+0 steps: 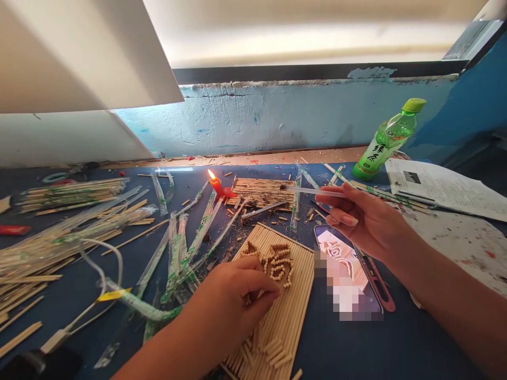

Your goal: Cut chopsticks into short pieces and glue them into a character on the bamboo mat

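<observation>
My right hand (362,216) pinches a translucent hot-glue stick (312,191), whose dark tip points left over a small mat of short sticks (263,192). Thumb and fingertips of my left hand (233,295) are pressed together above a board of wooden sticks laid side by side (303,274); what they hold, if anything, is hidden. Small pale stick pieces (279,261) form a raised pattern on that board, partly behind my left hand. Loose short cut sticks (275,353) lie at its near end. Beyond the board burns a red candle (216,184).
A phone (336,253) showing a similar pattern and a pink-handled cutter (380,285) lie right of the board. Chopsticks (75,192), plastic wrappers (172,253) and a white cable (103,264) spread leftward. A green tea bottle (386,140) and printed paper (443,187) are at back right.
</observation>
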`<state>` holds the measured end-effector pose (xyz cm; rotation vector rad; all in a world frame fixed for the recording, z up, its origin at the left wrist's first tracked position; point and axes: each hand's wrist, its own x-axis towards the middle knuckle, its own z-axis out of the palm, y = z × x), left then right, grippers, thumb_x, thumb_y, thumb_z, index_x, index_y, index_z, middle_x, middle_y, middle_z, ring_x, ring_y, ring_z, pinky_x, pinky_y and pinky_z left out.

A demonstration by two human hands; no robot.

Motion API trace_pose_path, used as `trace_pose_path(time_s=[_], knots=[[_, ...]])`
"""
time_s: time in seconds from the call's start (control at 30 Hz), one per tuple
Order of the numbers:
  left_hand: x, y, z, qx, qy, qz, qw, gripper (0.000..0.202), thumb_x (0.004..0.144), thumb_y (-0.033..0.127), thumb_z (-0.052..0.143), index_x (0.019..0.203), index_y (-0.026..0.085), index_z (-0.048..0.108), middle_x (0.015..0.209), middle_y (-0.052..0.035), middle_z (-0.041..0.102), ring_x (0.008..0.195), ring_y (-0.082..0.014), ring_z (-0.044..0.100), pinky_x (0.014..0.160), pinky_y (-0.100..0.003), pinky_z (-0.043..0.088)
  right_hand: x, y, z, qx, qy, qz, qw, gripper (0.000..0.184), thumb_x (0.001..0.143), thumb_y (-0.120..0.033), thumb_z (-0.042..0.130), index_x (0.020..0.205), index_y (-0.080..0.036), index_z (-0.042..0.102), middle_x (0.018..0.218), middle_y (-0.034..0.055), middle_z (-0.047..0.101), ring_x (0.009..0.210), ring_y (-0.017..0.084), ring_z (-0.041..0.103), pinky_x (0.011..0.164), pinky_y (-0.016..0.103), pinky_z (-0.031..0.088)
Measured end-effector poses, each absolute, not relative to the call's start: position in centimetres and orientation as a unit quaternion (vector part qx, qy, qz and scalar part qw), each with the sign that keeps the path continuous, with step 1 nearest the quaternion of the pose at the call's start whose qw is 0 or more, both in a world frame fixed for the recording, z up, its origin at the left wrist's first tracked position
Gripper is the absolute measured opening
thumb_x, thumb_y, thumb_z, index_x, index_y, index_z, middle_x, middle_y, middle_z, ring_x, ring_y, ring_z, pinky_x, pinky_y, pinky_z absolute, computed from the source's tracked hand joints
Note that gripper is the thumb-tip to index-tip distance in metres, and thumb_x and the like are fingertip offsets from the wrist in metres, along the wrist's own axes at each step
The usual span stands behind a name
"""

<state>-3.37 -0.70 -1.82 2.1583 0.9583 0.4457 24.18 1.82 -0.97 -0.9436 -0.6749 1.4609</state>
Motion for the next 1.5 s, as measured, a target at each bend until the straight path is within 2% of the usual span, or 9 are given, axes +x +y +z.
trace_pose_path(time_s=[0.23,0.63,1.03,1.37,1.5], knots=[[-3.43,-0.77,-2.43,0.844,0.374,0.155,0.353,0.02,0.088,0.016,0.063,0.087,0.026,0.08,0.075,-0.0014,0.065,0.068,-0.0152,0.062,0.061,-0.025,0.046,24.14,1.69,-0.77,-0.418,-0.318,0.621,0.582,0.022,0.093,-0.034,0.063,0.087,-0.023,0.081,0.099,0.0072,0.077,0.047,0.007,0.037,0.049,0.024,0.044],[-3.19,-0.82,-2.69,0.843,0.378,0.168,0.343,0.019,0.09,0.017,0.063,0.089,0.025,0.079,0.077,-0.0013,0.065,0.068,-0.0138,0.062,0.06,-0.024,0.045,23.99,1.68,-0.56,-0.431,-0.328,0.611,0.578,0.02,0.091,-0.035,0.066,0.083,-0.023,0.08,0.096,0.0072,0.078,0.047,0.006,0.039,0.048,0.026,0.041],[-2.94,-1.06,-2.71,0.875,0.363,0.169,0.272,0.019,0.091,0.02,0.061,0.089,0.024,0.079,0.074,-0.0013,0.064,0.063,-0.0141,0.062,0.056,-0.024,0.046,24.08,1.67,-0.86,-0.434,-0.338,0.605,0.576,0.022,0.093,-0.036,0.064,0.087,-0.023,0.08,0.099,0.0095,0.077,0.047,0.007,0.038,0.048,0.027,0.041],[-3.0,-1.39,-2.82,0.893,0.345,0.177,0.228,0.019,0.092,0.018,0.06,0.092,0.025,0.078,0.075,0.0003,0.067,0.062,-0.0141,0.064,0.056,-0.024,0.047,24.2,1.61,-1.07,-0.426,-0.333,0.618,0.57,0.024,0.096,-0.034,0.06,0.092,-0.023,0.081,0.1,0.008,0.078,0.048,0.008,0.037,0.05,0.027,0.042],[-2.93,-1.34,-2.9,0.895,0.344,0.178,0.22,0.019,0.092,0.017,0.061,0.09,0.025,0.077,0.074,0.0009,0.067,0.061,-0.014,0.065,0.056,-0.024,0.047,24.27,1.64,-1.16,-0.428,-0.346,0.613,0.567,0.021,0.093,-0.036,0.063,0.092,-0.025,0.08,0.101,0.0076,0.077,0.048,0.008,0.038,0.051,0.029,0.043]])
